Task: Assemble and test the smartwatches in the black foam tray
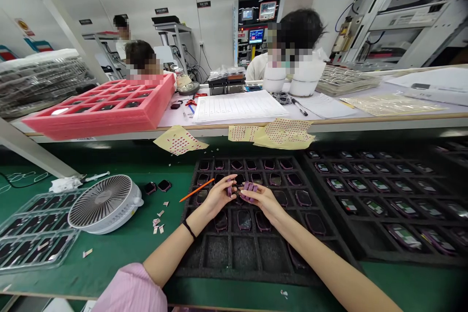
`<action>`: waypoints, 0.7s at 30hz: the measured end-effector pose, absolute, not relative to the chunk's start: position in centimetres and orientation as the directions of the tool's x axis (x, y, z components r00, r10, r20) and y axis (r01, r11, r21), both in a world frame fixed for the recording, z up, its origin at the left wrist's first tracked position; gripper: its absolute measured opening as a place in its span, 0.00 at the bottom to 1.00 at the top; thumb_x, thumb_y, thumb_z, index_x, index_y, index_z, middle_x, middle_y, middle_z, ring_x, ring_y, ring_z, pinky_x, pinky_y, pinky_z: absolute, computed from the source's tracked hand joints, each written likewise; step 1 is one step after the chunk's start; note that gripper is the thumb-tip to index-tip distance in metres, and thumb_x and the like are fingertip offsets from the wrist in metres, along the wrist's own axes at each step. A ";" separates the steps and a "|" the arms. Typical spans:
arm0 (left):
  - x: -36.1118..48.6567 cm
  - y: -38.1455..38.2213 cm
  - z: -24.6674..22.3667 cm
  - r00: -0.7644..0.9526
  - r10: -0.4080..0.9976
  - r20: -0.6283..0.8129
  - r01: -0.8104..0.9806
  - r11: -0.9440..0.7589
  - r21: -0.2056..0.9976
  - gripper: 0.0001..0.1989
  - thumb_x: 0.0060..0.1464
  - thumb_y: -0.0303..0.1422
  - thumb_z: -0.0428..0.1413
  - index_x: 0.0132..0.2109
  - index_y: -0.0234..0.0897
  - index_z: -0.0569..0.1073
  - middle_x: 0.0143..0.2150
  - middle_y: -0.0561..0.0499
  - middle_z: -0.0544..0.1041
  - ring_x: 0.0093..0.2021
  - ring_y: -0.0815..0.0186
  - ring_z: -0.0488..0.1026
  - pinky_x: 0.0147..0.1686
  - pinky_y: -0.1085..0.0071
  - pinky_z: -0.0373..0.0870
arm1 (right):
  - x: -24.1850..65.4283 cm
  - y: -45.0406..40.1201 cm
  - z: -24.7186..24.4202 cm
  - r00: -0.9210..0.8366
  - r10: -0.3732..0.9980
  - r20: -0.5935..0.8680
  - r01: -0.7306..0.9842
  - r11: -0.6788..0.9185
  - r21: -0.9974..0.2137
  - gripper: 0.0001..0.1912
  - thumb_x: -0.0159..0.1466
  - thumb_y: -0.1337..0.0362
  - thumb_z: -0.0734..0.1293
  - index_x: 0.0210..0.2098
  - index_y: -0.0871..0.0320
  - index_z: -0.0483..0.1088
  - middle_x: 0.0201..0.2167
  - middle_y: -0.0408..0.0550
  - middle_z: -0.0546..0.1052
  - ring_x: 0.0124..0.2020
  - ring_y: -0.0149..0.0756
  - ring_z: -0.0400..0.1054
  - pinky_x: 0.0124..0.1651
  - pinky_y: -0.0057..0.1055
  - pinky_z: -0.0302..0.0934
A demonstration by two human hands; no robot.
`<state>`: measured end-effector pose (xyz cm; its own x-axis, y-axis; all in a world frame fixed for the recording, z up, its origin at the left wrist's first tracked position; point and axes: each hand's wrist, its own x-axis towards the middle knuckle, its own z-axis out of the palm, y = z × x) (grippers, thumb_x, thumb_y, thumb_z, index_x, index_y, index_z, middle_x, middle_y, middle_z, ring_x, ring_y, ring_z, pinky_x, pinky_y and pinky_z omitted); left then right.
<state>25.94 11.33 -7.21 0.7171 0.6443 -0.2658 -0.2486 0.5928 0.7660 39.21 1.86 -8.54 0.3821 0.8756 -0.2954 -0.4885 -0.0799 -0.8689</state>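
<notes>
Both hands are over a black foam tray (215, 273) whose compartments hold dark watch-like units with purple frames. My left hand (219, 196) is closed on a small purple piece (229, 187) between thumb and fingers. Beside it, my right hand (261, 199) grips several small purple pieces (250, 188) lined up at the fingertips. The fingertips of the two hands almost meet. An orange stick (196, 190) lies across the tray's left edge, left of my left hand. Several compartments in the front row have no unit in them.
A round white fan (105, 202) and a clear tray of dark parts (36, 234) stand at the left. Another black tray (369, 239) of units lies right. A shelf edge (351, 124) runs behind, bearing a pink foam tray (95, 119) and papers. People sit beyond.
</notes>
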 end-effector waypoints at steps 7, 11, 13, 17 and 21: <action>25.9 11.5 -7.7 0.730 0.638 -0.245 -0.244 0.579 0.778 0.17 0.44 0.29 0.62 0.44 0.36 0.76 0.36 0.50 0.71 0.31 0.72 0.68 0.29 0.76 0.60 | 39.3 1.8 -8.7 0.375 0.885 -0.276 -0.474 -0.072 -0.878 0.22 0.38 0.61 0.79 0.34 0.59 0.77 0.32 0.48 0.79 0.32 0.38 0.74 0.39 0.33 0.67; 25.9 11.4 -7.5 0.729 0.638 -0.246 -0.245 0.579 0.777 0.17 0.43 0.29 0.62 0.44 0.35 0.76 0.37 0.50 0.70 0.32 0.72 0.68 0.28 0.76 0.60 | 39.2 1.9 -8.6 0.383 0.872 -0.304 -0.483 -0.091 -0.871 0.23 0.37 0.62 0.79 0.33 0.60 0.77 0.29 0.47 0.79 0.30 0.36 0.73 0.37 0.32 0.66; 25.8 11.3 -7.4 0.728 0.639 -0.248 -0.242 0.579 0.779 0.16 0.44 0.29 0.62 0.44 0.36 0.76 0.37 0.49 0.71 0.32 0.72 0.68 0.29 0.76 0.61 | 39.2 1.9 -8.5 0.387 0.869 -0.310 -0.488 -0.092 -0.868 0.23 0.36 0.62 0.80 0.33 0.60 0.77 0.29 0.47 0.79 0.30 0.36 0.73 0.37 0.31 0.66; 25.8 11.3 -7.1 0.724 0.643 -0.250 -0.241 0.576 0.781 0.16 0.43 0.29 0.62 0.44 0.36 0.76 0.37 0.49 0.71 0.32 0.72 0.68 0.29 0.76 0.61 | 39.1 1.8 -8.4 0.388 0.873 -0.296 -0.487 -0.079 -0.870 0.23 0.37 0.62 0.79 0.33 0.59 0.77 0.30 0.48 0.79 0.30 0.36 0.73 0.38 0.33 0.66; 25.9 11.2 -6.9 0.726 0.643 -0.244 -0.250 0.577 0.778 0.17 0.42 0.29 0.63 0.43 0.36 0.76 0.36 0.50 0.70 0.32 0.72 0.67 0.28 0.76 0.60 | 39.1 1.8 -8.5 0.387 0.873 -0.297 -0.474 -0.088 -0.876 0.23 0.37 0.62 0.79 0.33 0.60 0.77 0.28 0.47 0.79 0.29 0.36 0.73 0.37 0.32 0.66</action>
<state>25.89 11.15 -6.94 0.7258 0.6433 -0.2438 -0.2497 0.5765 0.7780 39.07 1.79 -8.46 0.3870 0.8731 -0.2967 -0.4737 -0.0878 -0.8763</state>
